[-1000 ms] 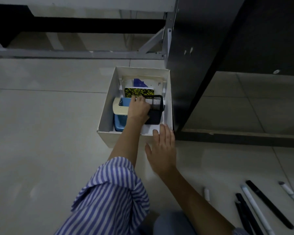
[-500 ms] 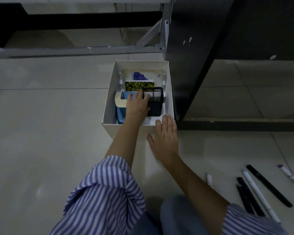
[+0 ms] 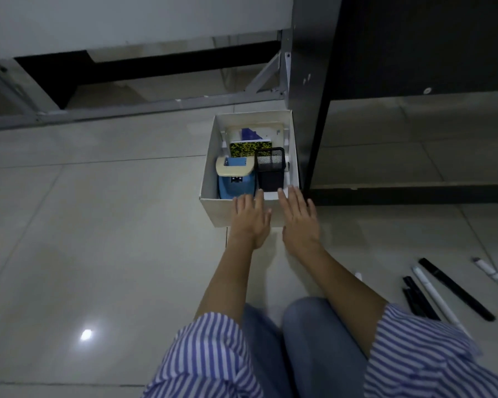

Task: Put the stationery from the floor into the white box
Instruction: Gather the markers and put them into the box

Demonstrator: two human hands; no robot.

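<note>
While both hands (image 3: pixel 249 218) (image 3: pixel 299 218) lie flat against the white box (image 3: pixel 210 182) — fingers straight, holding nothing — pens (image 3: pixel 454 288) lie on the floor.

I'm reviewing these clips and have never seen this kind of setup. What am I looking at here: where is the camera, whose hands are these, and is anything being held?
No machine here: a person wears a camera on the head, looking down at their own hands. The left hand and right hand are both flat and open against the near wall of the white box, holding nothing. Inside the box stand a blue and cream holder, a black mesh pen cup and a yellow-and-black patterned booklet. On the tiled floor to the right lie several pens, black and white, not yet packed. The striped sleeves belong to the wearer.
</note>
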